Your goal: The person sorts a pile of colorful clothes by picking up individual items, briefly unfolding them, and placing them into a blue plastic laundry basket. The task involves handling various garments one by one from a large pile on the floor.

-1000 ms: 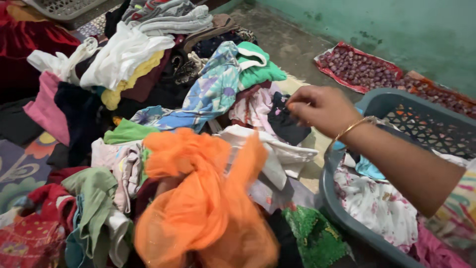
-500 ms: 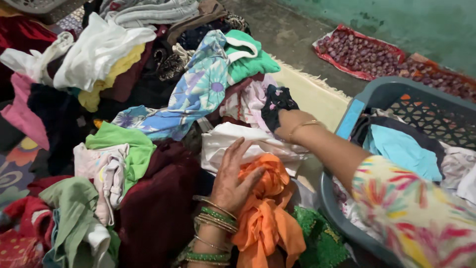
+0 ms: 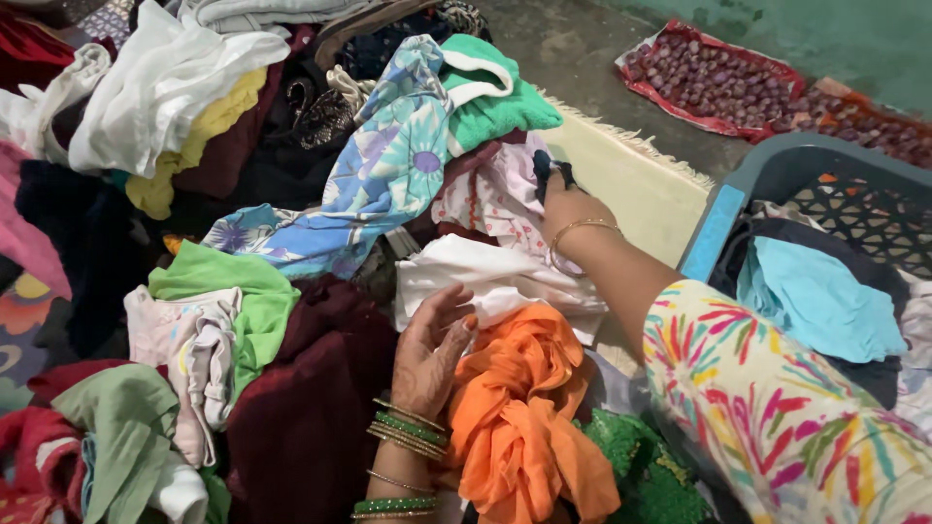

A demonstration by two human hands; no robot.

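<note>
A big heap of mixed clothes covers the floor in front of me. My left hand [image 3: 430, 347], with bangles at the wrist, rests fingers apart against a crumpled orange cloth [image 3: 519, 412] at the bottom centre. My right hand [image 3: 573, 213] reaches over a white garment [image 3: 485, 277] and is closed on a small dark patterned cloth [image 3: 549, 171] next to a pink printed piece [image 3: 490, 194]. A blue floral garment [image 3: 388, 180] and a green top [image 3: 495, 107] lie just beyond.
A grey plastic laundry basket [image 3: 777, 170] holding a light blue cloth [image 3: 820, 296] stands at the right. A pale mat [image 3: 641, 189] lies beside it. Red sheets covered with small reddish bulbs [image 3: 714, 82] lie along the green wall. A maroon garment [image 3: 311, 408] lies at the bottom left.
The orange cloth was dropped from mid-air onto the pile, and my left hand settled on it. My right hand moved from above the pile down onto the dark cloth and gripped it.
</note>
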